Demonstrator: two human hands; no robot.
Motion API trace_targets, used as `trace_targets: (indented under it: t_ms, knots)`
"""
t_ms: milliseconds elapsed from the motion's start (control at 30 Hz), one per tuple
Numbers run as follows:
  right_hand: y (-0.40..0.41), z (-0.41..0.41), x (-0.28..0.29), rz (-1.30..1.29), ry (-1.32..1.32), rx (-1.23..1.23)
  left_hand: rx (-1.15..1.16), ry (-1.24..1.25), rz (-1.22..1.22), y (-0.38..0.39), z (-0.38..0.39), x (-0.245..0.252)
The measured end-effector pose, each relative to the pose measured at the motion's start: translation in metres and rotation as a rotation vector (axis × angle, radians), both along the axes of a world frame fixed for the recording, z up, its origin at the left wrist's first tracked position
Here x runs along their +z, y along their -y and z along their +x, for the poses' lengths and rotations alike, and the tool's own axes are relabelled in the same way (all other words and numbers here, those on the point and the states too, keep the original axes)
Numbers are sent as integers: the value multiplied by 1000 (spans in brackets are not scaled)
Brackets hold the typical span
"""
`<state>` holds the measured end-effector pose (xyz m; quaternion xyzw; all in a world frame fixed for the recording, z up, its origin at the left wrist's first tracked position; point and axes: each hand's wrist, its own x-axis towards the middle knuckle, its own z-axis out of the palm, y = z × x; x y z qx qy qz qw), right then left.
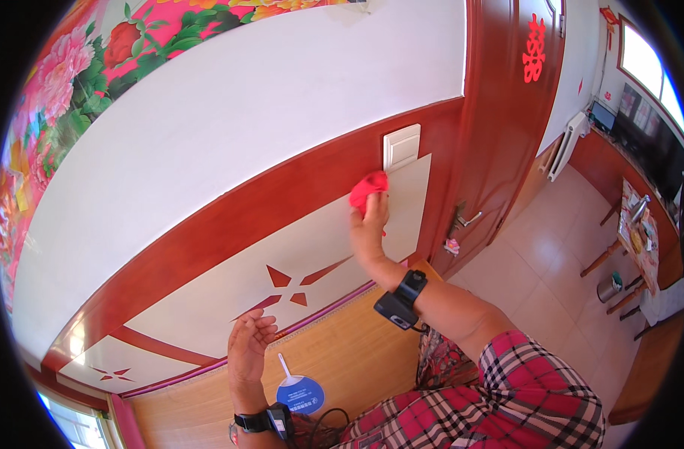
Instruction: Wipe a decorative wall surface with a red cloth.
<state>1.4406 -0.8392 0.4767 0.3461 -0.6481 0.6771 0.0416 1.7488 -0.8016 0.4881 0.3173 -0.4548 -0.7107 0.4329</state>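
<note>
My right hand presses a bunched red cloth against the wall panelling. The cloth lies across the upper edge of a white panel and the reddish-brown wooden rail above it, just below and left of a white wall switch. My left hand is raised with nothing in it, its fingers apart and slightly curled, near a star-shaped inlay on the white panel. A black device is strapped to each wrist.
Below the panel lies a woven mat with a blue hand fan on it. On the right stands a brown door with a metal handle. Farther right are a small table, a waste bin and a television.
</note>
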Motion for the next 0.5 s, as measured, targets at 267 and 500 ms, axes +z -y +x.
trace_targets:
  t_ms: [267,500]
  knots:
    - [-6,27,31,-100,-627,175,-3,-51,18,-4,5,1]
    - [-3,-6,85,-365,-267,91,-8,-46,20,-7,11,3]
